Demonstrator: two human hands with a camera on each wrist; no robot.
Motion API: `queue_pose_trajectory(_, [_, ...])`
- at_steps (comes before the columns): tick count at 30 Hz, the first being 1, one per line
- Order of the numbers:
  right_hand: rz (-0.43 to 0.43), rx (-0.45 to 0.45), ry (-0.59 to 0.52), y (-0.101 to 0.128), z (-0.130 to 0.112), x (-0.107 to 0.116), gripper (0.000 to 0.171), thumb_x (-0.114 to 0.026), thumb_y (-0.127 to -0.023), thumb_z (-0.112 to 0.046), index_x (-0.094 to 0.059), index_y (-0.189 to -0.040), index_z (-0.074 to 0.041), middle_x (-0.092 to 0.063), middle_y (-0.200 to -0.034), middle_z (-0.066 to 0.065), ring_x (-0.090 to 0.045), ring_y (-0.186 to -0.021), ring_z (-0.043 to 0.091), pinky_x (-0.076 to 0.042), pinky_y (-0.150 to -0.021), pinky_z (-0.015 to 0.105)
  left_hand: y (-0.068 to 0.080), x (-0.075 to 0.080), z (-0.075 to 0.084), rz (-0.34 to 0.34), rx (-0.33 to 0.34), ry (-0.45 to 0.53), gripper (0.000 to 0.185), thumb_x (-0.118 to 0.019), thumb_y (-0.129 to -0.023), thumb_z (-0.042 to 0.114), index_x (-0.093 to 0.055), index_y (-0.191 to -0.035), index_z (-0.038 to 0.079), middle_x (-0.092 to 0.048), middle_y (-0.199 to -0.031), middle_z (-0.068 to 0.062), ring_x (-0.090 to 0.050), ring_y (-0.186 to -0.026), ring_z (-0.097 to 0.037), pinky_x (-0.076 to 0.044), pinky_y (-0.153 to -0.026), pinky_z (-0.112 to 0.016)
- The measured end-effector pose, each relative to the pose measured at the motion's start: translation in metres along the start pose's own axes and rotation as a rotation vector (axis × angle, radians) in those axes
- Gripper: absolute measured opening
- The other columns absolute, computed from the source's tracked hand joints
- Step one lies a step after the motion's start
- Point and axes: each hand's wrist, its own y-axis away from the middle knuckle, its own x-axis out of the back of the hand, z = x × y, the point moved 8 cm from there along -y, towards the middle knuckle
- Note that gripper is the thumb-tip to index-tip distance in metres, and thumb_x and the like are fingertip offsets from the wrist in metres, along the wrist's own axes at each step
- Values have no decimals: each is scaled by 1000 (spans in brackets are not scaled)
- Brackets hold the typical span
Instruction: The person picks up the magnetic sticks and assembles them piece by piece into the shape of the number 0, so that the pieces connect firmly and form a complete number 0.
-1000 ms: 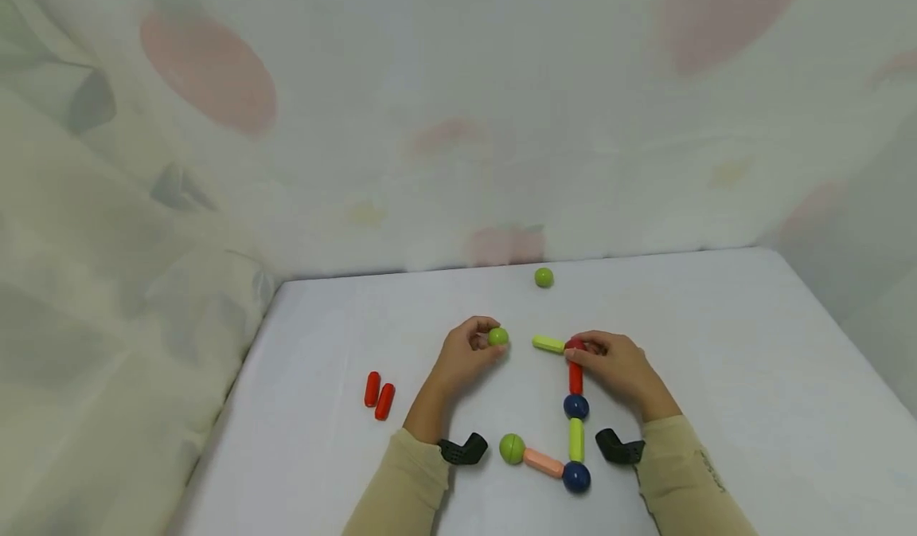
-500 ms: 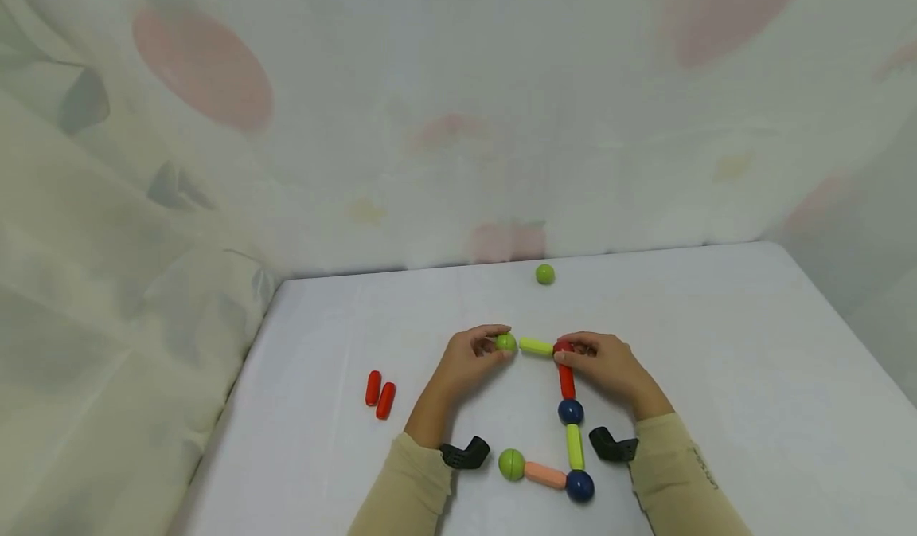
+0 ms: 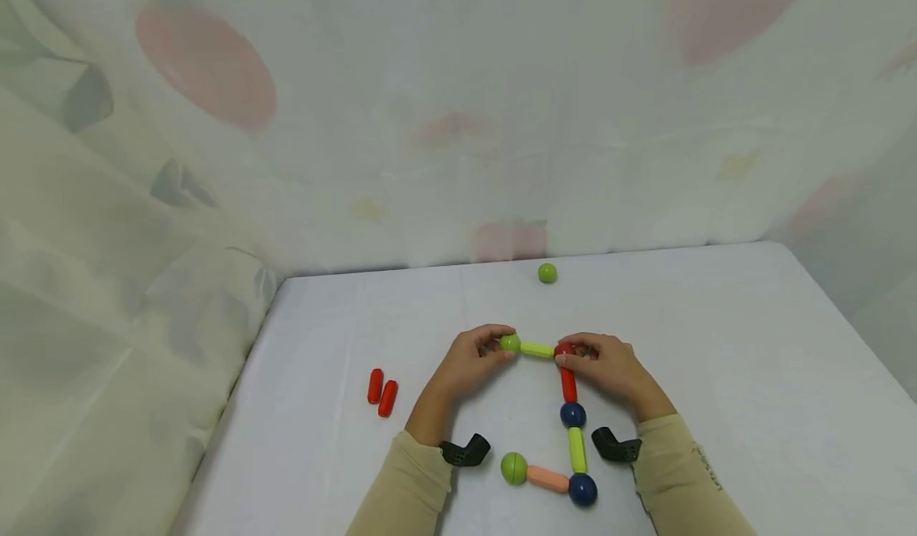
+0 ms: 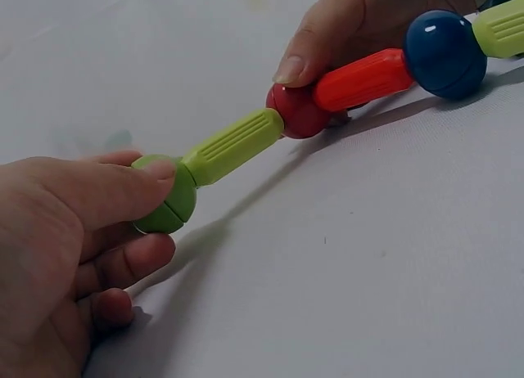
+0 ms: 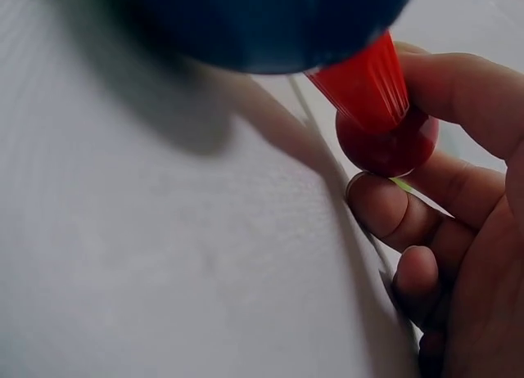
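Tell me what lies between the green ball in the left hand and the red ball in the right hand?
A short yellow-green ribbed stick joins the green ball to the red ball, clearest in the left wrist view.

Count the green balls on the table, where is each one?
3. One green ball is pinched by the left hand at the chain's end, one sits at the near end by the pink rod, one lies loose near the curtain.

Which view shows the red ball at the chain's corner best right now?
The left wrist view: the red ball shows whole there, joined to the yellow-green rod and red rod, under the right hand. The right wrist view shows it close but partly behind fingers. The head view shows it small.
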Motion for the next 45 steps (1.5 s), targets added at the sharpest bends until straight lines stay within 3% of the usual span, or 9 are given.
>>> queue_pose_trajectory(14, [23, -42, 14, -7, 6, -2, 53, -67, -85, -60, -67, -122, -23, -61, -96, 3, -51, -90, 21, -40, -67, 31, -1, 3, -1, 33, 11, -64, 32, -77, -86, 22, -70, -117, 22, -65, -86, 6, -53, -68, -8, -44, -61, -23])
queue_pose_trajectory(22, [61, -28, 37, -10, 11, 9, 59, -62, -87, -62, -63, -127, -18, -59, -96, 5, -50, -87, 22, -38, -66, 31, 11, 12, -5, 62, 98, -85, 33, -72, -90, 25, -67, -122, 23, -68, -96, 5, -58, -80, -9, -49, -73, -26])
queue_pose_trajectory(26, [54, -13, 18, -13, 8, 6, 61, -62, -88, -61, -62, -129, -16, -57, -94, 5, -49, -86, 21, -37, -65, 31, 29, 52, 12, 139, 67, -184, 32, -70, -91, 23, -68, -123, 21, -70, -105, 6, -60, -87, -9, -50, -75, -27])
queue_pose_trajectory(28, [46, -18, 10, -15, 5, 2, 61, -63, -87, -61, -62, -129, -16, -58, -96, 5, -49, -88, 22, -38, -66, 31, 45, 88, 26, 235, 10, -234, 29, -71, -91, 20, -70, -120, 18, -72, -104, 5, -61, -86, -9, -50, -72, -26])
queue_pose_trajectory(30, [38, -20, 9, -16, 3, -2, 62, -63, -87, -62, -63, -129, -17, -59, -99, 6, -50, -90, 22, -39, -67, 31, 64, 128, 31, 349, 15, -284, 27, -72, -90, 18, -71, -117, 17, -72, -101, 4, -61, -86, -11, -49, -72, -27])
queue_pose_trajectory(32, [29, -24, 10, -16, 0, -4, 61, -63, -87, -62, -63, -129, -17, -60, -101, 6, -50, -93, 23, -40, -69, 31, 84, 163, 24, 432, 106, -313, 27, -72, -91, 20, -70, -117, 18, -71, -99, 3, -60, -86, -14, -49, -69, -28])
queue_pose_trajectory(36, [29, -14, 24, -17, -2, -3, 60, -63, -87, -61, -63, -129, -18, -60, -99, 5, -51, -92, 23, -40, -68, 31, 114, 198, -14, 381, 419, -373, 35, -68, -93, 28, -65, -126, 16, -67, -103, -4, -58, -93, -22, -50, -69, -31])
queue_pose_trajectory(38, [38, -10, 28, -17, -1, -1, 59, -64, -87, -61, -64, -128, -18, -59, -97, 5, -51, -90, 23, -39, -68, 32, 121, 202, -29, 324, 508, -382, 41, -67, -93, 32, -62, -129, 14, -66, -106, -7, -58, -96, -24, -51, -70, -33])
queue_pose_trajectory(45, [33, -8, 30, -11, 9, -2, 62, -62, -87, -63, -63, -128, -16, -57, -93, 5, -49, -86, 22, -37, -65, 31, 125, 190, -53, 170, 632, -346, 48, -69, -89, 42, -61, -125, 12, -64, -109, -12, -60, -90, -25, -51, -71, -38])
